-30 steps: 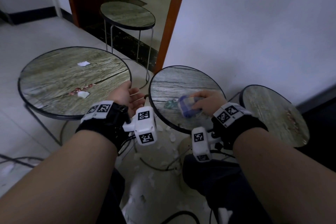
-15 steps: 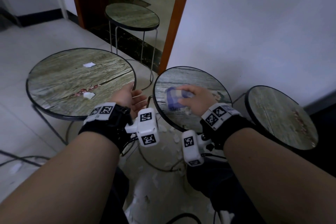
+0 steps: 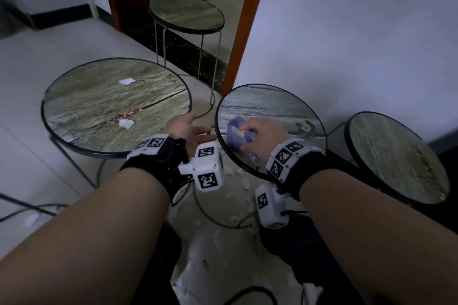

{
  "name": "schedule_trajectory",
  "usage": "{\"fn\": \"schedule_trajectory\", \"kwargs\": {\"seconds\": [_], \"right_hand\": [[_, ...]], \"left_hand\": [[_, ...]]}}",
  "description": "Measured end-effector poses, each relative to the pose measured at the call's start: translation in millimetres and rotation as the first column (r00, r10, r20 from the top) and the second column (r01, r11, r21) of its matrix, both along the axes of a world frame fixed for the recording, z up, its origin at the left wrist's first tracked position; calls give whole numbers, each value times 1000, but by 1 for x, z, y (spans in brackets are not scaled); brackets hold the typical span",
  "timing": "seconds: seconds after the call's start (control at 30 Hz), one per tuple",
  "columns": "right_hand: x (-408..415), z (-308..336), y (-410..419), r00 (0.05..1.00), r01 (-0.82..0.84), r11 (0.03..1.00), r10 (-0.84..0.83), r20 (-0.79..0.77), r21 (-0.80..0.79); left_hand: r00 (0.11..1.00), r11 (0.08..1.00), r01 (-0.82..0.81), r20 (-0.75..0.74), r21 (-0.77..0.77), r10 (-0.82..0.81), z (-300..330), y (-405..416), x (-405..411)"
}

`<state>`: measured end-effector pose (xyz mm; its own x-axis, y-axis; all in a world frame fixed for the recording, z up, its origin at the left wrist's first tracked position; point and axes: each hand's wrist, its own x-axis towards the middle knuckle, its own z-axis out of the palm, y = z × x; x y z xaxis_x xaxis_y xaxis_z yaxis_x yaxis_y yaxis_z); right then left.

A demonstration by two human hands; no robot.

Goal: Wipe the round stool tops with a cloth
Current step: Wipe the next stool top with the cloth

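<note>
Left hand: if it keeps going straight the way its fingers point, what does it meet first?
Probably the dark rim of the middle stool top. The left hand lies open, palm up, fingers pointing right at that edge, close to it. Depth is unclear; it might pass just under.

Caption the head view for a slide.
Right hand wipes the middle stool top with a blue cloth.

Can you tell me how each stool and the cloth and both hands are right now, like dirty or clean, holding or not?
Big left stool: dirty, white scraps and red bits on top.
Middle stool: being wiped, upright.
Right stool: reddish bits on top.
Far stool: upright in the doorway, nothing seen on top.
Cloth: bunched, pressed on the middle stool.
Right hand: grips the cloth.
Left hand: open, palm up, holding nothing.
</note>
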<state>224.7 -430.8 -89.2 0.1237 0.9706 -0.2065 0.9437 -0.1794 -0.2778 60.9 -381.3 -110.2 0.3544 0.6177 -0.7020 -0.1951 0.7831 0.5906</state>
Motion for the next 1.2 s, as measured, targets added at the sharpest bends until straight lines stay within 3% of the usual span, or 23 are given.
{"fn": "schedule_trajectory", "kwargs": {"seconds": [0.2, 0.5, 0.77, 1.2], "right_hand": [[-4, -8, 6, 999, -13, 999, 11, 38, 41], [-8, 1, 23, 996, -56, 998, 56, 63, -12], [-7, 4, 35, 994, -98, 995, 98, -47, 5], [-9, 9, 74, 998, -63, 997, 62, -10, -44]], "left_hand": [[994, 999, -25, 107, -37, 28, 9, 6, 2], [987, 998, -43, 155, -51, 50, 2, 14, 1], [987, 998, -22, 157, -55, 30, -2, 17, 3], [990, 995, -83, 112, -60, 89, 0, 32, -3]]}}
